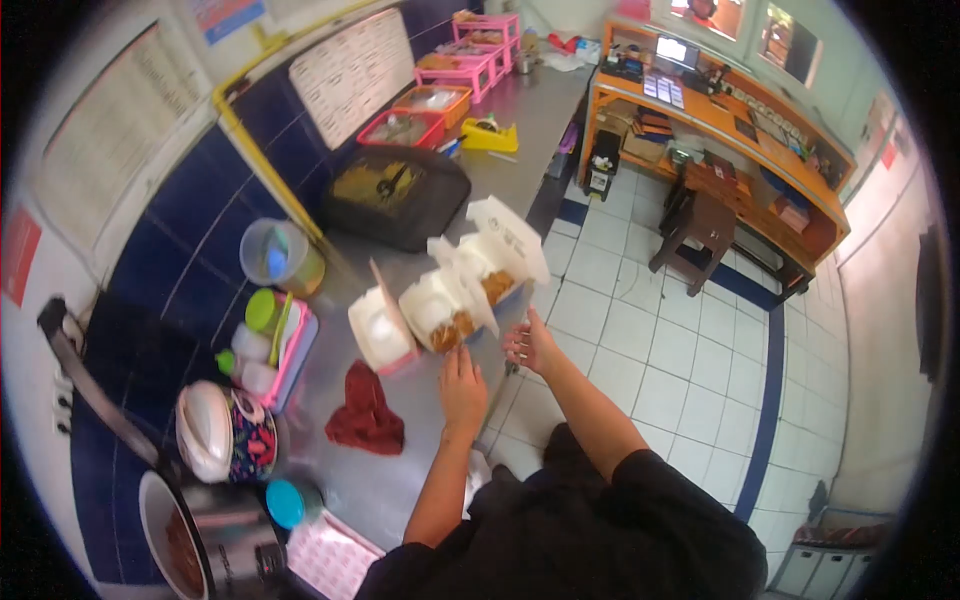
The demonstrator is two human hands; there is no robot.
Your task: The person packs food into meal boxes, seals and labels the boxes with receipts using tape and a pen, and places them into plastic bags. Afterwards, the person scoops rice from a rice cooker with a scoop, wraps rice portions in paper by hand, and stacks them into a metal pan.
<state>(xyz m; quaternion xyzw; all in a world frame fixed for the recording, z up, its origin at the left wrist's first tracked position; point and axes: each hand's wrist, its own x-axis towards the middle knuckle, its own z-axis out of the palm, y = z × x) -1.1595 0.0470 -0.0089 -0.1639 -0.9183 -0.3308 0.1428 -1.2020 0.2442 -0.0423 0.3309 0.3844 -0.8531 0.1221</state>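
Three open white takeaway boxes stand in a row on the metal counter. The left box [372, 338] holds something white, perhaps rice. In the middle box [420, 300], and in the right box [482, 258] with its lid raised, lies brown, fried-looking food. My left hand [462, 390] is at the near edge of the middle box, fingers stretched out; I cannot tell whether they touch it. Just right of the boxes, my right hand [535, 345] is held in the air, fingers apart and slightly bent, gripping nothing. A dark red cloth [365, 415] lies crumpled left of my left hand.
Behind the boxes sits a black bag [400, 195]. Along the wall are a plastic pitcher [280, 260], a tray of bottles [285, 350], a patterned rice container [225, 430] and a large steel cooker [215, 535]. The counter's right edge drops to a tiled floor [640, 390].
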